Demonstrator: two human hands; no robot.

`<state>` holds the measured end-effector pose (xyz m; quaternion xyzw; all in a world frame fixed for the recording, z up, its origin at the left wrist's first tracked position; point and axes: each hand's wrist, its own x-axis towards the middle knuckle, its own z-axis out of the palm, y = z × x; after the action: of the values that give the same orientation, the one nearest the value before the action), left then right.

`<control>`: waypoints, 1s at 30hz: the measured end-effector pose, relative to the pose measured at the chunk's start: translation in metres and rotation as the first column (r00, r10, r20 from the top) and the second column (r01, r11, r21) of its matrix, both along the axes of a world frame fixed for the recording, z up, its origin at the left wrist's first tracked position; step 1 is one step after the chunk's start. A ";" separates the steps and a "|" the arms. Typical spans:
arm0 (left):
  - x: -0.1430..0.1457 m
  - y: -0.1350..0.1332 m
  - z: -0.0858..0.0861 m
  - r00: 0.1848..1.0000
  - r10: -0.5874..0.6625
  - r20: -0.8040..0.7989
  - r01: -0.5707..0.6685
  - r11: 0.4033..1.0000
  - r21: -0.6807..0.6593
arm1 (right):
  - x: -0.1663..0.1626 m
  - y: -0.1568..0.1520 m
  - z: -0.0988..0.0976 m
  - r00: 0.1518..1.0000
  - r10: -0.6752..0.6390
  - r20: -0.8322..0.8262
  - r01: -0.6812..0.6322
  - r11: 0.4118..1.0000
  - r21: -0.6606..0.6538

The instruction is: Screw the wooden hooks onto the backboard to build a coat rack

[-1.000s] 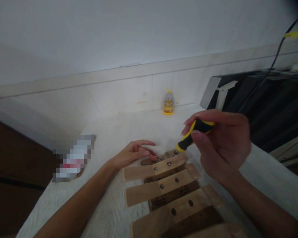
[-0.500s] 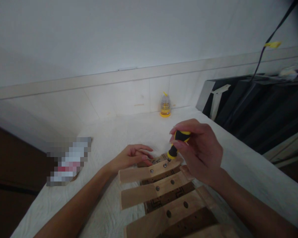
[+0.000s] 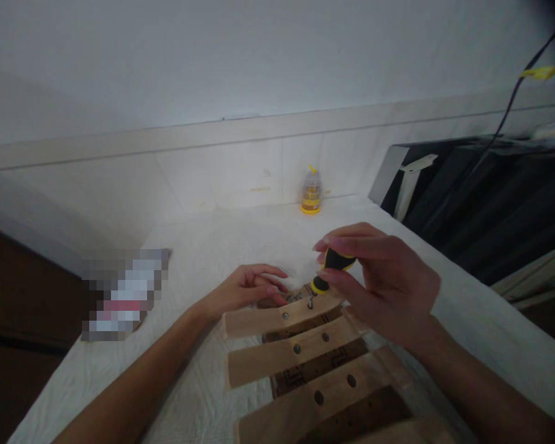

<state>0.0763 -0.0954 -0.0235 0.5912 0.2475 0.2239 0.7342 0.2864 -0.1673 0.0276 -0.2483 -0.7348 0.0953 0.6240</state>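
Observation:
My right hand (image 3: 383, 287) grips a black and yellow screwdriver (image 3: 329, 269), its tip down on a screw (image 3: 310, 303) in the farthest wooden slat (image 3: 259, 320). The slats cross a dark wooden board (image 3: 314, 367) with several screws in it. My left hand (image 3: 247, 288) rests with curled fingers on the far end of that board, beside the top slat.
The wooden piece lies on a white cloth-covered surface (image 3: 222, 253). A small yellow and clear container (image 3: 311, 191) stands at the back by the wall. A blurred-out flat thing (image 3: 123, 293) lies at the left. Dark furniture (image 3: 481, 197) with a hanging cable stands at the right.
My right hand came down from above with the screwdriver and set its tip on the top slat's screw. My left hand stayed at the board's far end.

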 end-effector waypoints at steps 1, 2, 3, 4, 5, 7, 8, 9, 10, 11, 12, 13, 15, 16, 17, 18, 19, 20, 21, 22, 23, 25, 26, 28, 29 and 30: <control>0.000 0.000 0.000 1.000 -0.001 0.001 0.001 1.000 -0.007 | 0.002 -0.002 0.003 0.999 0.034 0.011 -0.033 0.998 -0.048; 0.000 0.000 0.000 1.000 -0.002 -0.001 0.002 1.000 -0.013 | 0.004 -0.004 0.007 0.997 0.069 0.024 -0.066 0.992 -0.111; 0.000 0.000 0.000 1.000 -0.002 -0.007 0.002 1.000 -0.017 | 0.006 -0.005 0.010 0.995 0.095 0.039 -0.087 0.980 -0.179; 0.000 -0.001 0.000 1.000 0.000 -0.014 -0.001 1.000 -0.019 | 0.007 -0.006 0.013 0.993 0.106 0.046 -0.092 0.965 -0.244; 0.000 -0.001 0.000 1.000 0.001 -0.021 -0.001 1.000 -0.021 | 0.009 -0.007 0.015 0.995 0.098 0.031 -0.085 0.954 -0.286; 0.000 -0.001 0.000 1.000 0.006 -0.028 -0.007 1.000 -0.026 | 0.010 -0.005 0.018 0.997 0.064 -0.045 -0.074 0.951 -0.299; 0.000 -0.001 0.001 0.999 0.009 -0.032 -0.010 1.000 -0.026 | 0.009 -0.004 0.018 0.994 0.047 -0.098 -0.072 0.958 -0.279; 0.001 -0.002 0.001 0.999 0.014 -0.033 -0.014 1.000 -0.025 | 0.008 -0.003 0.017 0.988 0.029 -0.151 -0.066 0.966 -0.252; 0.000 -0.002 0.001 0.999 0.017 -0.035 -0.018 0.999 -0.027 | 0.006 -0.001 0.017 0.980 0.007 -0.200 -0.053 0.972 -0.229; 0.000 -0.002 0.001 0.999 0.022 -0.036 -0.023 0.999 -0.029 | 0.005 0.000 0.016 0.971 -0.015 -0.241 -0.038 0.976 -0.215; 0.000 -0.002 0.001 0.999 0.027 -0.037 -0.028 0.999 -0.031 | 0.003 0.001 0.016 0.963 -0.036 -0.266 -0.023 0.976 -0.214; 0.000 -0.002 0.001 0.999 0.026 -0.039 -0.028 0.999 -0.034 | 0.002 0.001 0.015 0.959 -0.050 -0.279 -0.014 0.975 -0.221; -0.001 -0.002 0.001 0.999 0.024 -0.041 -0.025 0.999 -0.034 | 0.001 0.000 0.013 0.958 -0.029 -0.286 -0.044 0.969 -0.244; -0.001 -0.002 0.001 0.999 0.022 -0.039 -0.023 0.999 -0.032 | 0.001 -0.001 0.013 0.958 0.005 -0.288 -0.082 0.963 -0.256; -0.001 -0.002 0.000 0.999 0.023 -0.036 -0.025 0.999 -0.031 | 0.002 -0.002 0.012 0.956 0.045 -0.289 -0.126 0.955 -0.269; 0.000 -0.002 0.000 0.999 0.025 -0.036 -0.026 0.999 -0.032 | 0.002 -0.003 0.012 0.954 0.081 -0.290 -0.167 0.943 -0.286; 0.000 -0.002 0.000 0.999 0.031 -0.036 -0.032 0.999 -0.033 | 0.003 -0.004 0.011 0.951 0.105 -0.289 -0.195 0.933 -0.303; 0.000 -0.002 0.001 0.999 0.035 -0.038 -0.036 0.999 -0.036 | 0.003 -0.004 0.012 0.952 0.115 -0.284 -0.206 0.926 -0.318; 0.001 -0.002 0.001 0.999 0.036 -0.039 -0.038 0.998 -0.041 | 0.003 -0.004 0.012 0.956 0.106 -0.273 -0.195 0.925 -0.325; 0.001 -0.003 0.000 0.999 0.037 -0.037 -0.039 0.998 -0.045 | 0.002 -0.004 0.013 0.964 0.083 -0.254 -0.167 0.929 -0.329; 0.001 -0.003 0.000 0.999 0.035 -0.034 -0.037 0.998 -0.048 | 0.002 -0.004 0.014 0.972 0.056 -0.226 -0.131 0.935 -0.330; 0.001 -0.003 0.001 0.999 0.030 -0.026 -0.031 0.998 -0.056 | 0.000 -0.003 0.016 0.986 0.010 -0.168 -0.064 0.946 -0.319; 0.001 -0.003 0.001 0.999 0.030 -0.022 -0.031 0.998 -0.057 | -0.001 -0.003 0.017 0.989 -0.003 -0.150 -0.045 0.949 -0.312; 0.001 -0.003 0.001 1.000 0.026 -0.015 -0.027 0.998 -0.055 | -0.003 -0.004 0.018 0.986 0.005 -0.167 -0.059 0.946 -0.318; 0.001 -0.003 0.002 1.000 0.023 -0.013 -0.024 0.998 -0.053 | -0.004 -0.004 0.018 0.981 0.030 -0.194 -0.094 0.939 -0.331; 0.001 -0.003 0.002 1.000 0.022 -0.013 -0.023 0.998 -0.050 | -0.004 -0.004 0.017 0.973 0.064 -0.220 -0.140 0.924 -0.355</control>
<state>0.0772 -0.0982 -0.0217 0.5712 0.2642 0.2222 0.7447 0.2822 -0.1715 0.0449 -0.3110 -0.6479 0.2887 0.6326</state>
